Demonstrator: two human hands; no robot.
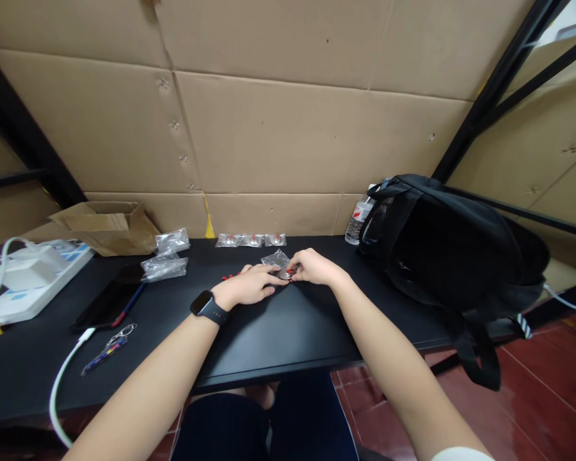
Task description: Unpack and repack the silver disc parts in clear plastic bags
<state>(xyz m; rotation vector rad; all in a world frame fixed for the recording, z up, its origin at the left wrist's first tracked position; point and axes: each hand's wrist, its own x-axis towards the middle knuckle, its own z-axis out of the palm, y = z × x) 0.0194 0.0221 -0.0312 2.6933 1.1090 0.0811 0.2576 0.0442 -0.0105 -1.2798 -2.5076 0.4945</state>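
We pinch a small clear bag (277, 260) between our left hand (249, 286) and right hand (314, 267), both grips closed on it, left of the backpack (451, 256) on the surface (278, 333).

A black table (278, 333) bears a black backpack (451, 250), brown cardboard box (105, 225) and white power strip (29, 282)

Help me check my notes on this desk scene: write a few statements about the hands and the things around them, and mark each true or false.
1. Both hands, left hand and right hand, meet at a small clear bag. True.
2. The watch sits on the right wrist. False: it is on the left wrist.
3. A black backpack lies on the table's right side. True.
4. The cardboard box stands right of the backpack. False: it is at the far left.
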